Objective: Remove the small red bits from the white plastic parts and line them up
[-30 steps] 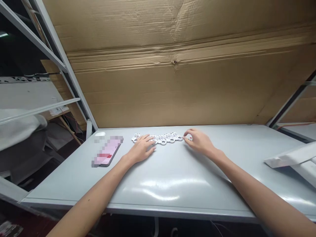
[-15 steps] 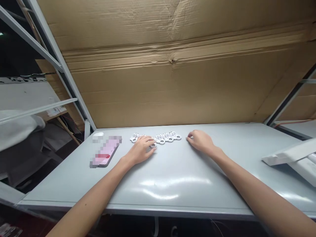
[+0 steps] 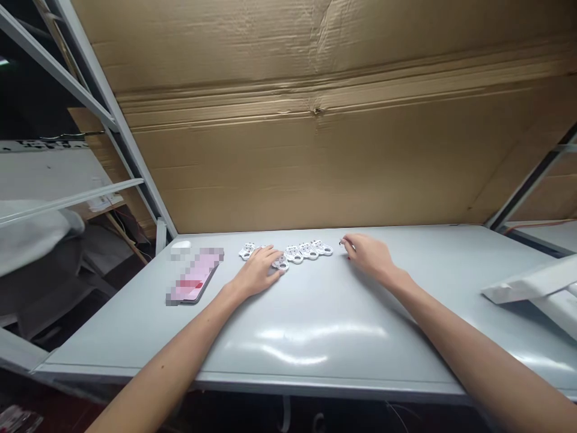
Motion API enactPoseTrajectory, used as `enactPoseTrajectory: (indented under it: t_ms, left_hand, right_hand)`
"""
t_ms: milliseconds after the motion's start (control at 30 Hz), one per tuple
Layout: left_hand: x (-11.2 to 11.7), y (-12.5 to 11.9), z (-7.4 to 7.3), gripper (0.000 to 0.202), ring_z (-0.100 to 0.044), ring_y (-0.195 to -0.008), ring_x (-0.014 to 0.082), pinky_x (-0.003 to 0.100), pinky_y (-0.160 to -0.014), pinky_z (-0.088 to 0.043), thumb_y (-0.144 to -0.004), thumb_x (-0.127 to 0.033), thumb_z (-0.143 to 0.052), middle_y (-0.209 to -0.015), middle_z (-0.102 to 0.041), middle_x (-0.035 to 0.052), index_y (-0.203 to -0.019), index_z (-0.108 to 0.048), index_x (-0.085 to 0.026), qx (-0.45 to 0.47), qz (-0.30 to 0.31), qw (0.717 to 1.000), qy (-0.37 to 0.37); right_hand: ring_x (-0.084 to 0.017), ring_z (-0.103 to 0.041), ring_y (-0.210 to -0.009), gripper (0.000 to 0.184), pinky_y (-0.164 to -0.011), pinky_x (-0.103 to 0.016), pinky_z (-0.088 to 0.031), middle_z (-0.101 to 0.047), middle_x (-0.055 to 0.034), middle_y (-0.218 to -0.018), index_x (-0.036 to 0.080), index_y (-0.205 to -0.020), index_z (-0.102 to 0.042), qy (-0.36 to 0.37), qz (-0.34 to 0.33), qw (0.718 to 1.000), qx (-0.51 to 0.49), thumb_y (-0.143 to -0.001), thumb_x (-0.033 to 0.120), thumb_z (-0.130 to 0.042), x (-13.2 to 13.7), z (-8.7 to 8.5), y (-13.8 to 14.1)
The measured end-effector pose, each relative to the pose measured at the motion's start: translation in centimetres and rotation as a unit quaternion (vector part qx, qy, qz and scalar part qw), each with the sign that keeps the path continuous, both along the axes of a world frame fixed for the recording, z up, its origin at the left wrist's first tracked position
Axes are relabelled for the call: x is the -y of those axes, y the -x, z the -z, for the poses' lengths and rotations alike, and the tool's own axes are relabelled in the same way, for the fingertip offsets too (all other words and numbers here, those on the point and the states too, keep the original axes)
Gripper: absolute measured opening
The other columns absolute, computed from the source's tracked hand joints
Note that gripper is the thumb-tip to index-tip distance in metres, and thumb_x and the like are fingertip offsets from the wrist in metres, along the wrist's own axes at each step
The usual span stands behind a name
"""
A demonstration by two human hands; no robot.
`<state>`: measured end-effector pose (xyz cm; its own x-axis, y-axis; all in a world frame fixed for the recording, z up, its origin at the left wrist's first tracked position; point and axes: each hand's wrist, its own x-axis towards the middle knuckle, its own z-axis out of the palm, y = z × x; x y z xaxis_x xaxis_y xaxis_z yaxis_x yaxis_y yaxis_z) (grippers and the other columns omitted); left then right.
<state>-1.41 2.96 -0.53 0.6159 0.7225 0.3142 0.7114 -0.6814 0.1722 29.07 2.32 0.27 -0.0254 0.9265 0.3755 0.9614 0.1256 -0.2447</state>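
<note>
Several flat white ring-shaped pieces (image 3: 309,251) with small dark marks on their upper ends lie in an uneven row on the grey tabletop. My left hand (image 3: 259,272) rests over the left part of this row, fingers spread and thumb apart. One white piece (image 3: 281,263) shows between its fingertips and thumb; others are partly hidden under the hand. Just right of the row, my right hand (image 3: 367,255) is closed in a pinch. A tiny dark tip shows at its fingertips and a speck of red below, too small to name.
A phone (image 3: 198,276) with a pink screen, partly blurred out, lies left of my left hand. Behind it is a small white object (image 3: 181,245). White wrapped packages (image 3: 532,279) lie at the right. A cardboard wall (image 3: 306,168) closes the back, between metal shelf posts (image 3: 124,138).
My right hand has turned slightly, its fingertips lifting so a tiny dark tip and red speck now show. My left hand has shifted slightly, uncovering more of the piece at its fingertips.
</note>
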Motion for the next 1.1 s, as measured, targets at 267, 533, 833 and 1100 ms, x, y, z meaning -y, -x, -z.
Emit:
enactPoseTrajectory:
  t_ms: [267,533,833,1100]
  left_hand:
    - [1.0,-0.3,-0.8,0.040,-0.055,-0.120,0.0305,0.046,-0.107,-0.040,-0.089,-0.036,-0.065,-0.120,-0.065,0.0112,-0.125,-0.062,-0.020,-0.001,0.030,0.999,-0.036]
    - [2.8,-1.4,-1.8,0.045,-0.058,-0.114,0.0290,0.042,-0.099,-0.046,-0.087,-0.038,-0.067,-0.122,-0.063,0.0118,-0.128,-0.061,-0.021,0.001,0.109,0.994,-0.004]
    - [2.9,-1.6,-2.0,0.044,-0.058,-0.115,0.0287,0.042,-0.099,-0.046,-0.088,-0.037,-0.067,-0.124,-0.063,0.0122,-0.128,-0.060,-0.021,-0.016,0.107,0.994,0.002]
    - [2.9,-1.5,-1.8,0.042,-0.058,-0.114,0.0288,0.042,-0.099,-0.047,-0.089,-0.038,-0.066,-0.122,-0.064,0.0117,-0.127,-0.061,-0.021,-0.011,0.113,0.993,-0.008]
  right_hand:
    - [-0.023,-0.068,-0.084,0.029,-0.073,-0.032,-0.049,-0.075,-0.0065,-0.089,0.019,-0.085,-0.070,0.023,-0.069,0.941,-0.330,-0.088,0.042,-0.053,0.5,-0.2,2.7]
    - [-0.024,-0.069,-0.104,0.022,-0.097,-0.034,-0.053,-0.075,-0.0133,-0.104,0.017,-0.082,-0.070,0.193,-0.115,0.749,-0.624,-0.084,0.039,-0.070,1.8,-0.2,5.2]
    - [-0.023,-0.065,-0.114,0.019,-0.105,-0.031,-0.047,-0.074,-0.0087,-0.108,0.019,-0.090,-0.071,0.235,-0.164,0.708,-0.645,-0.077,0.029,-0.079,1.6,-0.3,4.3]
    - [-0.022,-0.070,-0.105,0.032,-0.101,-0.037,-0.052,-0.075,-0.0104,-0.109,0.021,-0.112,-0.065,0.258,-0.155,0.681,-0.667,-0.082,0.024,-0.074,1.9,-0.1,4.8]
